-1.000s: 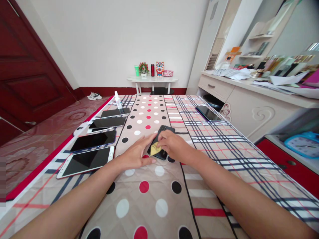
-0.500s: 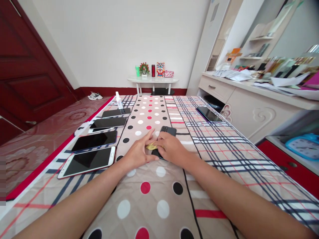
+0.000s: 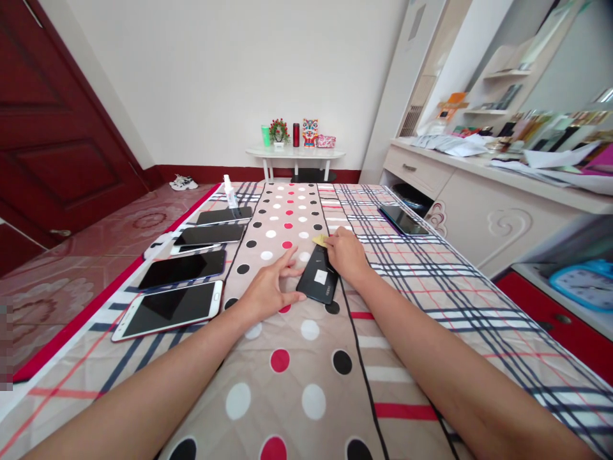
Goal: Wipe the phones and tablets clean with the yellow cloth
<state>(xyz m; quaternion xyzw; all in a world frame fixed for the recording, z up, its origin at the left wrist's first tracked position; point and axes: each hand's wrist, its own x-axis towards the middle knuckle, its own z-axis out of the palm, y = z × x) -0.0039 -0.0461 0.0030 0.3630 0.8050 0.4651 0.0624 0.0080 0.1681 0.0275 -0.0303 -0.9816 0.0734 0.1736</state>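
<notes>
On patterned bedspread [image 3: 306, 383], right hand [image 3: 345, 254] fingers pinch yellow cloth [image 3: 320, 240]; left hand [image 3: 269, 289] spread steadies black phone [image 3: 319, 282].

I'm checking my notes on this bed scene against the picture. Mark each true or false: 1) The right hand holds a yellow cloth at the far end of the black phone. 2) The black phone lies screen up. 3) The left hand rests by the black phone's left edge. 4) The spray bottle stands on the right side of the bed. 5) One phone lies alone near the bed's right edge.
1) True: the right hand pinches the yellow cloth at the far end of the black phone.
2) False: its back faces up, showing a white sticker.
3) True: the left hand rests there, fingers on the bedspread.
4) False: the spray bottle stands at the left, by the row of phones.
5) True: the lone phone.
</notes>
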